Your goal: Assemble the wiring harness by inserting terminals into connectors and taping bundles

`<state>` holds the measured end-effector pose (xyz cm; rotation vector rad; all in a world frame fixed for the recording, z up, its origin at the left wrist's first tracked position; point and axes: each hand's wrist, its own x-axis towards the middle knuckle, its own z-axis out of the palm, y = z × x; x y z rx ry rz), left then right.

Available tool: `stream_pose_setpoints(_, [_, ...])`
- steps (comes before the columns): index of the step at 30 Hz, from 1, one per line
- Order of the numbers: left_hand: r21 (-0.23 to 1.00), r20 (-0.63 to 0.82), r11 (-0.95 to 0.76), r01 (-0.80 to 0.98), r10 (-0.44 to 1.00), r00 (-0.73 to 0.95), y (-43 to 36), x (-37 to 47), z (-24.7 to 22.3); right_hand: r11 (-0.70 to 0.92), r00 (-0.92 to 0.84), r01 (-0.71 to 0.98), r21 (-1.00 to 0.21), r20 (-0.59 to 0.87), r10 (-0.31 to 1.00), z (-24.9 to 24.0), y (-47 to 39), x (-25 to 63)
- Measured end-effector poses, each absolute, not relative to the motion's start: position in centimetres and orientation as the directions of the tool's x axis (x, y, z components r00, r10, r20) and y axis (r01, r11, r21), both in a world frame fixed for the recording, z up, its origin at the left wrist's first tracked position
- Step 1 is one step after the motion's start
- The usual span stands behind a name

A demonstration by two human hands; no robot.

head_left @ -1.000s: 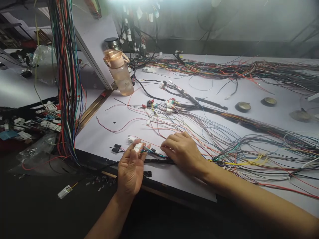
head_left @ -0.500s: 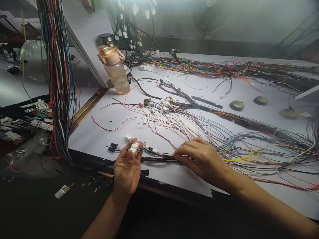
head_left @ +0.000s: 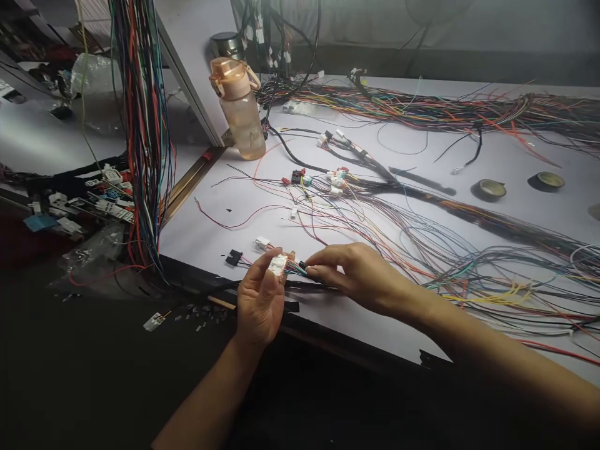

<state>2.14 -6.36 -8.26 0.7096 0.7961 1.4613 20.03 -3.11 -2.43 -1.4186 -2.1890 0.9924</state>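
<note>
Hanging at 10 o'clock, a thick bunch of coloured wires (head_left: 140, 112) drops past the left end of a white surface (head_left: 187, 240). At 9 o'clock on the surface, a red wire (head_left: 229, 227) curls away, its left tip joined to no plug. A black plug (head_left: 233, 257) lies at 8 o'clock, and a water bottle (head_left: 244, 125) stands at 11. At 7 o'clock is the left hand (head_left: 260, 306), its grip clamped on a white plug (head_left: 278, 266) near the front edge. Thin wires (head_left: 294, 269) run from this plug towards 4 o'clock, where the right hand (head_left: 351, 269) has its grip drawn together on them, close to the plug; how many it pinches, I cannot tell. Two rolls of tape (head_left: 490, 189) sit at 3 o'clock, and yellow wires (head_left: 510, 297) lie between 3 and 4.

The wiring looks partway along: the white plug and the black plug seem to have wires in them already, while the red wire's loose tip appears left over. Whether every slot of the white plug is filled is too small to tell.
</note>
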Motion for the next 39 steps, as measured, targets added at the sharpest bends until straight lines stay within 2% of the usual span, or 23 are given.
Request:
stream_pose_setpoints(5, [0.816, -0.031, -0.007, -0.578, 0.998, -0.056, -6.3, 2.1, -8.4, 0.119, -0.486, 0.522, -0.844, -0.181, 0.855, -1.5, -1.6, 19.1])
stream_pose_setpoints(8, [0.818, -0.035, -0.011, -0.575, 0.997, -0.069, -6.3, 2.1, -8.4, 0.047, -0.457, 0.522, -0.852, -0.232, 0.859, -1.5, -1.2, 18.9])
stream_pose_setpoints(12, [0.820, -0.023, -0.014, -0.572, 0.998, -0.057, -6.2, 2.2, -8.2, 0.151, -0.366, 0.548, -0.823, -0.073, 0.928, -2.2, -1.6, 19.5])
stream_pose_setpoints(21, [0.812, -0.046, 0.001, -0.583, 0.997, -0.062, -6.4, 2.2, -8.2, 0.269, -0.210, 0.520, -0.811, 0.183, 0.960, -2.9, -2.8, 19.8])
stream_pose_setpoints(32, [0.826, -0.024, -0.019, -0.563, 0.997, -0.069, -6.4, 2.1, -8.4, 0.332, -0.267, 0.548, -0.768, 0.216, 0.939, -2.2, -4.6, 21.1])
stream_pose_setpoints(39, [0.816, 0.042, -0.045, -0.576, 0.999, -0.019, -6.4, 2.0, -8.6, 0.367, -0.273, 0.721, -0.588, 0.246, 0.930, -1.4, -3.9, 18.9])
